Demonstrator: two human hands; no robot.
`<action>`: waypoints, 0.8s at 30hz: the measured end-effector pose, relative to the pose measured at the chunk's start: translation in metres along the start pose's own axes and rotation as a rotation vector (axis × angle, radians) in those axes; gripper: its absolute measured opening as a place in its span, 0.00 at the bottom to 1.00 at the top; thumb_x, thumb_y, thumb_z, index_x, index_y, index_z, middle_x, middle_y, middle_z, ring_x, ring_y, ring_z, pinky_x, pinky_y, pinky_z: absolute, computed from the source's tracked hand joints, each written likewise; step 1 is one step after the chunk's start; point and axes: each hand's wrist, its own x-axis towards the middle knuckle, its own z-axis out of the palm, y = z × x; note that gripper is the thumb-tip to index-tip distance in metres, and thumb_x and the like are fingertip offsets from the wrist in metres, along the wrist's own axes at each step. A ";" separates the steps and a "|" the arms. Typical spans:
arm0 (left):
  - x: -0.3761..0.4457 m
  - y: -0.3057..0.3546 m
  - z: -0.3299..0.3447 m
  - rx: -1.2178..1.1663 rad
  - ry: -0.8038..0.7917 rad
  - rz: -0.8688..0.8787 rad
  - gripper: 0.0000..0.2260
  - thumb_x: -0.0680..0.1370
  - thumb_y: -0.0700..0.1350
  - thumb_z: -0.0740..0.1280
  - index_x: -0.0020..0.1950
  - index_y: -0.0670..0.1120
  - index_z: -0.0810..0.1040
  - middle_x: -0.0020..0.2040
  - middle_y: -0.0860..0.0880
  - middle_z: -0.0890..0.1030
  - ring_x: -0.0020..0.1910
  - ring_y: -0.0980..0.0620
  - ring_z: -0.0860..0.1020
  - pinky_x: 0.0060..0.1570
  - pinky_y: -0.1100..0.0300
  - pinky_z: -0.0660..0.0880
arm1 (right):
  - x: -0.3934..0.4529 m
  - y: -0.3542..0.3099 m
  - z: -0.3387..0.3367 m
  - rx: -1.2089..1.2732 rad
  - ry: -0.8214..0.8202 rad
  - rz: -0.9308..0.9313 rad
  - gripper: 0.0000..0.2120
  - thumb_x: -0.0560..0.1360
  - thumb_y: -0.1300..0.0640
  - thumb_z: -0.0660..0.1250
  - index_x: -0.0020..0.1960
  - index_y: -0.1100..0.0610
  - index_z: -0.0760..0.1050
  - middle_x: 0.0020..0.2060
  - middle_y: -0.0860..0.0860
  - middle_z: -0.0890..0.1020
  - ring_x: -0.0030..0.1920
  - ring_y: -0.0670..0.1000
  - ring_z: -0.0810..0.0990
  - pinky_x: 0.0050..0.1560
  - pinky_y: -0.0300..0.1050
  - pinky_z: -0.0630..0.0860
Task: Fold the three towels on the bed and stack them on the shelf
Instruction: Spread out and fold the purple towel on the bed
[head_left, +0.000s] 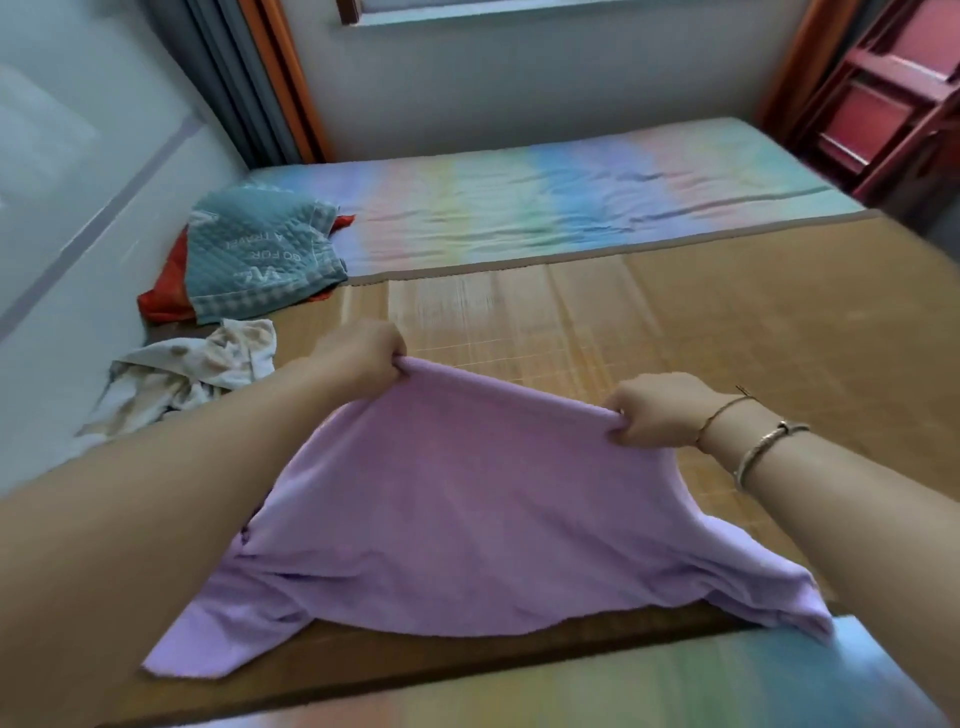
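A lilac towel (467, 509) lies spread over the woven bamboo mat (727, 322) on the bed, its near edge hanging toward me. My left hand (358, 353) grips its far left corner and my right hand (654, 410) grips its far right corner, both lifting that edge off the mat. A crumpled cream towel with brown spots (197, 369) lies to the left. Further back left sits a teal quilted towel with white lettering (260, 249), on top of a red cloth (166, 296).
A pastel rainbow sheet (545, 208) covers the far half of the bed. A red wooden shelf unit (883, 104) stands at the back right. A grey wall runs along the left, with a curtain (244, 78) in the corner.
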 end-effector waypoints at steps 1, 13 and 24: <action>0.002 0.006 -0.001 -0.091 -0.010 -0.030 0.13 0.71 0.36 0.61 0.27 0.45 0.67 0.28 0.48 0.72 0.34 0.44 0.74 0.31 0.59 0.64 | -0.002 0.010 0.002 0.024 -0.009 0.042 0.07 0.74 0.50 0.61 0.40 0.52 0.73 0.33 0.47 0.74 0.41 0.55 0.75 0.32 0.41 0.66; 0.068 0.160 0.045 -0.791 0.185 -0.259 0.19 0.78 0.35 0.61 0.28 0.45 0.63 0.28 0.48 0.67 0.38 0.40 0.83 0.40 0.53 0.77 | 0.031 0.175 0.034 1.075 0.337 0.479 0.11 0.71 0.66 0.52 0.36 0.57 0.70 0.24 0.56 0.72 0.25 0.57 0.74 0.28 0.44 0.69; 0.121 0.282 0.053 -0.676 0.340 -0.319 0.08 0.75 0.41 0.63 0.37 0.41 0.78 0.35 0.44 0.81 0.41 0.45 0.80 0.42 0.51 0.75 | 0.049 0.321 0.042 0.784 0.519 0.461 0.10 0.73 0.59 0.56 0.33 0.56 0.66 0.31 0.54 0.72 0.37 0.60 0.71 0.30 0.45 0.61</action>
